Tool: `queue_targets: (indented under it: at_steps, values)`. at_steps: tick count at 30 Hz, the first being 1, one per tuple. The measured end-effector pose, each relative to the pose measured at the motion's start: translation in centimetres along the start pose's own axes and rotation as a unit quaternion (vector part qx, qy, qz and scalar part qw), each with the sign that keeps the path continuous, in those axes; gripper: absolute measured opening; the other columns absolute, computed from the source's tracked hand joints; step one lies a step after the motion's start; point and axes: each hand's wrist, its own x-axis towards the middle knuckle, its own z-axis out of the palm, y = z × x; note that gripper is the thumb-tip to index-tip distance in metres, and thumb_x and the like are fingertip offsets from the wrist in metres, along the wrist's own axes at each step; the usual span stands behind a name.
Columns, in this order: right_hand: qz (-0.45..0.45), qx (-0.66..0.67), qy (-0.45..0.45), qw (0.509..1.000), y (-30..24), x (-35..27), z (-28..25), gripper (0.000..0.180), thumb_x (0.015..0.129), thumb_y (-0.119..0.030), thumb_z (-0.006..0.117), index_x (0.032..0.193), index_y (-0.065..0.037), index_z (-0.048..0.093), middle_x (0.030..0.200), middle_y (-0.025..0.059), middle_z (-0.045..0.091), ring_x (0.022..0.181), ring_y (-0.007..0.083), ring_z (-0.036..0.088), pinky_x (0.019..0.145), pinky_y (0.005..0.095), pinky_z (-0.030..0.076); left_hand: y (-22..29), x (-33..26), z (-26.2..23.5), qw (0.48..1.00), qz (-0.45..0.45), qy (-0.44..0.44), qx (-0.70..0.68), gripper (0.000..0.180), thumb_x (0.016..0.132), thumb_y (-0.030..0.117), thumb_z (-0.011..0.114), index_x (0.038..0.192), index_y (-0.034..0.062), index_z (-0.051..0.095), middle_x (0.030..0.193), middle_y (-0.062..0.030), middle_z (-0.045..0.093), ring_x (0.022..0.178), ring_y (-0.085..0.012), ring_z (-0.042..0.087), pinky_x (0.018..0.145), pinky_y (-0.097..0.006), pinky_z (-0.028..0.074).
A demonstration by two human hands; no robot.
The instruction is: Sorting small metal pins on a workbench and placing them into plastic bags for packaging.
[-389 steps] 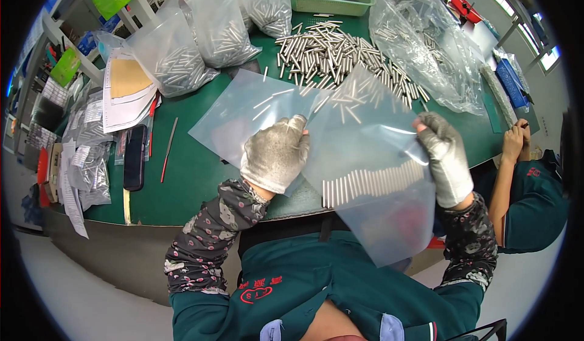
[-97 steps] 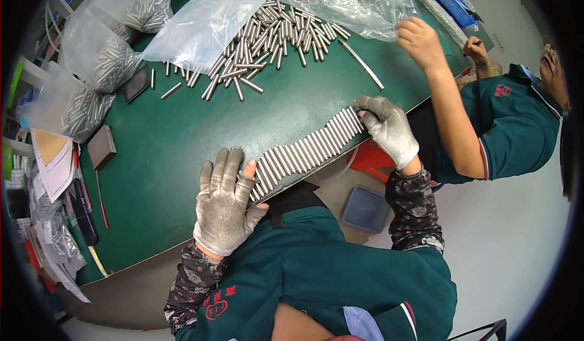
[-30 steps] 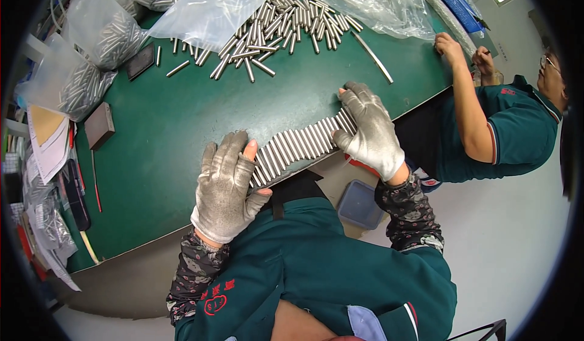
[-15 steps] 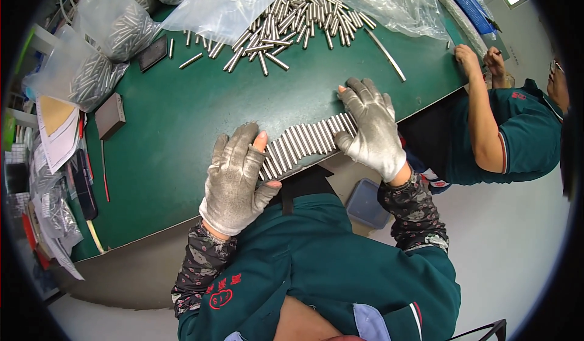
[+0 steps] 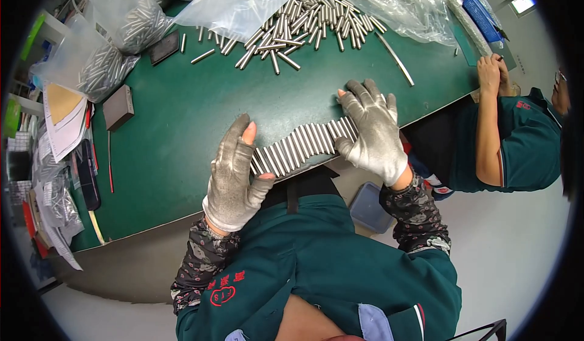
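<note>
Metal pins (image 5: 298,20) lie heaped on a green counter (image 5: 182,116) beside plastic bags (image 5: 140,26) holding more in what looks like a factory workshop, where a co-worker (image 5: 488,140) at the counter's edge wears the same dark-green, red-embroidered shirt (image 5: 529,146) as the gloved person (image 5: 377,247).

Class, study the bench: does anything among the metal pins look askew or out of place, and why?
The row of pins between the left hand and right hand looks askew: its edges wave instead of running straight. Beyond it, a few stray pins lie apart from the heaped pile.
</note>
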Motion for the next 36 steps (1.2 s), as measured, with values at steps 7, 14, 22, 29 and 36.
queue_targets:
  at_steps: [7, 14, 22, 29, 36]
  values:
    - [-0.03, 0.001, 0.01, 1.0, -1.2, 0.4, 0.6, 0.069, 0.058, -0.031, 0.063, 0.122, -0.006, 0.059, 0.133, 0.0197, 0.049, 0.129, 0.0437, 0.038, 0.103, 0.0659, 0.025, -0.3, -0.2, 0.0, 0.996, -0.035, 0.04, -0.067, 0.073, 0.091, 0.045, 0.056, 0.142, -0.0014, 0.034, 0.142, -0.024, 0.039, 0.127, -0.0404, 0.045, 0.104, -0.044, 0.038]
    - [-0.052, 0.023, 0.005, 0.998, -1.8, 0.7, 0.3, 0.069, 0.058, -0.03, 0.062, 0.122, -0.005, 0.058, 0.133, 0.0193, 0.049, 0.129, 0.0441, 0.038, 0.104, 0.0665, 0.022, -0.1, -0.3, -0.4, 0.995, -0.048, 0.042, -0.073, 0.07, 0.091, 0.041, 0.057, 0.143, -0.0008, 0.033, 0.142, -0.0227, 0.039, 0.128, -0.0397, 0.044, 0.105, -0.043, 0.036]
    - [-0.065, 0.03, -0.006, 0.997, -2.7, 1.1, 0.7, 0.068, 0.057, -0.025, 0.06, 0.121, -0.004, 0.059, 0.133, 0.0195, 0.049, 0.13, 0.0445, 0.037, 0.106, 0.0658, 0.022, -0.1, -0.3, -0.5, 0.992, -0.057, 0.049, -0.103, 0.069, 0.091, 0.038, 0.057, 0.144, 0.0009, 0.032, 0.141, -0.0223, 0.04, 0.128, -0.0396, 0.043, 0.106, -0.043, 0.035]
    - [-0.071, 0.053, -0.009, 0.996, -4.1, 1.3, 1.0, 0.069, 0.055, -0.024, 0.056, 0.122, -0.004, 0.058, 0.134, 0.0198, 0.048, 0.132, 0.0444, 0.034, 0.108, 0.0648, 0.021, 0.0, -0.3, -0.5, 0.993, -0.059, 0.05, -0.094, 0.069, 0.092, 0.039, 0.056, 0.144, 0.0005, 0.032, 0.141, -0.0221, 0.041, 0.127, -0.0399, 0.044, 0.105, -0.043, 0.037]
    - [-0.091, 0.05, -0.004, 0.995, -4.1, 1.5, 1.1, 0.068, 0.056, -0.024, 0.056, 0.122, -0.005, 0.058, 0.134, 0.0193, 0.048, 0.132, 0.045, 0.035, 0.107, 0.0649, 0.022, -0.1, -0.4, -0.5, 0.992, -0.061, 0.061, -0.095, 0.07, 0.091, 0.041, 0.056, 0.143, -0.0004, 0.033, 0.14, -0.0231, 0.04, 0.127, -0.0406, 0.044, 0.105, -0.043, 0.037]
